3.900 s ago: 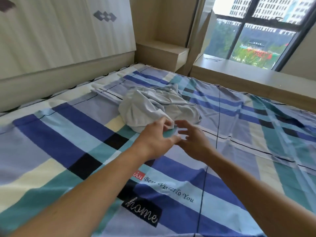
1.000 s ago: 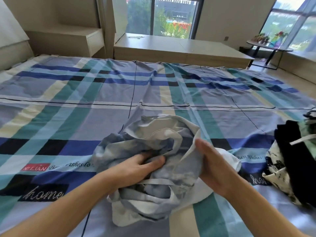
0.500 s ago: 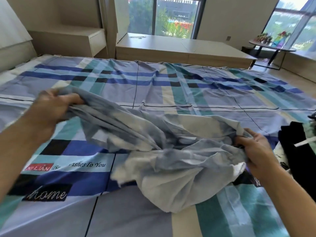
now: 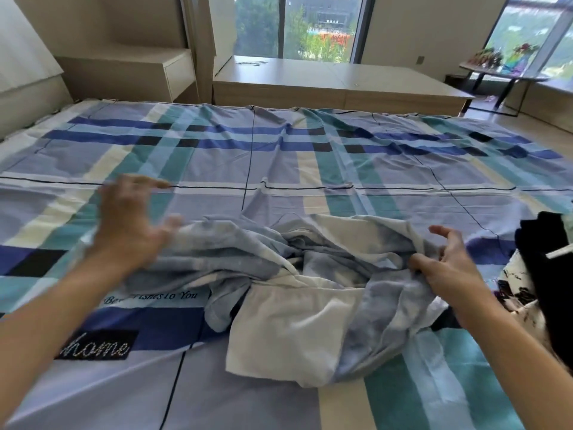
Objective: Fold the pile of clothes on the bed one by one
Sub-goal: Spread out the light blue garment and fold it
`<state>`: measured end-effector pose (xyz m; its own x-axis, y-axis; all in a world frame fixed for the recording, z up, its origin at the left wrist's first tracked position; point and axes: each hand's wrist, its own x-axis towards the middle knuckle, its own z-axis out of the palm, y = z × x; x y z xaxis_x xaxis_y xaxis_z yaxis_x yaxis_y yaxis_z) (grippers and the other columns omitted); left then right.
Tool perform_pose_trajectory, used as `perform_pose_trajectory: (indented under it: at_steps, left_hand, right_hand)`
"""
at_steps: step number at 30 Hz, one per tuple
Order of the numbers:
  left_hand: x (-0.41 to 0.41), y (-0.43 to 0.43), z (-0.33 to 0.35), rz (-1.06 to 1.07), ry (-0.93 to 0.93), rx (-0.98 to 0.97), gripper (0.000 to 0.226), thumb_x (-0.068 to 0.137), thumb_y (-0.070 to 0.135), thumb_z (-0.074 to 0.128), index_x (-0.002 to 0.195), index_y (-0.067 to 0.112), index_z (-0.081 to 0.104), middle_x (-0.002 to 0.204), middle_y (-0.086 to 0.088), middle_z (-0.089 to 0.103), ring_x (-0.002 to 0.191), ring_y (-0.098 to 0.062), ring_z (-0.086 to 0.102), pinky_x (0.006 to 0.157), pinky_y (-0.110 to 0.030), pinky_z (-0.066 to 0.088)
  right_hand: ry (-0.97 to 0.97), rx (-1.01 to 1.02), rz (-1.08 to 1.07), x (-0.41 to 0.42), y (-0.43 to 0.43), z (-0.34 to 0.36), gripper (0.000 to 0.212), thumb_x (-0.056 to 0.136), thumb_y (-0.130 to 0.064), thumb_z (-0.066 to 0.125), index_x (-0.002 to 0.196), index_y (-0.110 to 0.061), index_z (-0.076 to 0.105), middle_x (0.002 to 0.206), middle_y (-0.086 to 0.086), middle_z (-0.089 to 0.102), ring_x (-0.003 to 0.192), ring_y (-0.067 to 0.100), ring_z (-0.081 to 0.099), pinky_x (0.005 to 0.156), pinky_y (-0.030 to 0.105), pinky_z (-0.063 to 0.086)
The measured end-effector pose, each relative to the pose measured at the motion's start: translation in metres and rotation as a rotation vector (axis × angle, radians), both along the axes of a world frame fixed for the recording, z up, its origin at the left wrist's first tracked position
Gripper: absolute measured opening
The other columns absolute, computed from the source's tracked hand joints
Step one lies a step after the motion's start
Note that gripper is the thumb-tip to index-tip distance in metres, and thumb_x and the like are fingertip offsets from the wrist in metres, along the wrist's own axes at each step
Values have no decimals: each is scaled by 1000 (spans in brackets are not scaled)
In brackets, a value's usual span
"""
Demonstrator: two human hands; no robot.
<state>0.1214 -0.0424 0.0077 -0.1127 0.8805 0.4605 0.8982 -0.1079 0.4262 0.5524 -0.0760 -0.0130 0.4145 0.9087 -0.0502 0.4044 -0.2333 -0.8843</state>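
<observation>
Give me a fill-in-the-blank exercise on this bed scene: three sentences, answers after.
1. The crumpled fabric garment between the left hand and the right hand is mottled blue and ___.
2. The black patch on the plaid fabric bedsheet reads ___ in white letters.
3. The pile of black and white clothes lies on the person's ___ side.

Missing words: white; home; right

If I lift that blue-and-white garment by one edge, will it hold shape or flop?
Probably floppy: the blue-and-white garment lies in soft crumpled folds on the bedsheet. Likely light, as its folds stand up loosely. Pushed, it would probably bunch rather than slide whole.
</observation>
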Motion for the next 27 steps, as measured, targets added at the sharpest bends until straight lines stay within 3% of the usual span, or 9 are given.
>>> perform_pose_trajectory:
  at_steps: [2,5,7,10,14,18,22,25,27]
  left_hand:
    - [57,-17,3,-333,87,-6,46,81,44,64,120,20,64,134,-7,52,127,-27,45,106,-44,38]
    - [97,-19,-24,-554,346,-203,63,86,51,58,145,31,46,157,3,34,147,-18,28,118,-44,29]
    - [111,-17,-36,-569,415,-370,86,88,58,60,158,35,16,165,3,18,152,-20,18,122,-43,22]
    - [112,-8,-46,-493,482,-543,101,82,66,66,158,39,4,151,-4,42,136,-27,44,110,-44,39]
    - [105,-4,-39,-453,421,-391,57,86,61,65,135,39,44,119,-1,66,111,-29,62,87,-41,49]
    - [77,7,-11,-492,195,-291,36,82,57,68,107,33,61,97,-2,70,93,-29,67,76,-39,50]
    - [27,23,25,-498,16,-40,31,83,50,57,94,22,64,81,1,69,76,-21,66,70,-41,49]
    - [-5,29,38,-451,54,90,26,90,39,55,93,16,66,84,-4,70,77,-23,66,70,-43,47]
    - [-17,28,36,-396,116,108,35,92,47,49,94,16,66,83,-7,70,75,-28,65,66,-45,49]
  right_hand:
    - [-295,108,15,-14,-5,-4,77,81,-10,74,145,-22,32,130,15,47,117,30,52,102,47,45]
    - [-528,318,162,-44,-12,-12,68,77,-29,78,137,-25,47,138,9,36,129,27,40,108,51,39]
    - [-658,160,256,-55,-14,-21,63,75,-48,79,131,-36,54,148,4,25,139,27,32,113,54,32]
    - [-682,-232,354,-49,-13,-28,84,58,-69,73,135,-46,47,155,3,9,147,32,20,119,51,26]
    - [-627,-331,420,-33,-6,-24,80,66,-35,78,136,-46,42,119,5,31,107,32,56,100,35,48]
    - [-547,-138,391,-18,5,-10,88,69,2,67,145,-35,44,113,10,44,100,24,52,88,21,39]
    - [-562,65,184,21,13,10,87,65,-3,57,149,-21,46,110,17,48,90,20,45,89,21,36]
    - [-600,100,102,28,11,20,85,68,-2,58,150,-20,44,104,14,40,87,23,41,89,25,36]
    - [-620,101,99,24,14,19,86,71,6,62,152,-18,42,103,14,38,87,27,43,91,29,39]
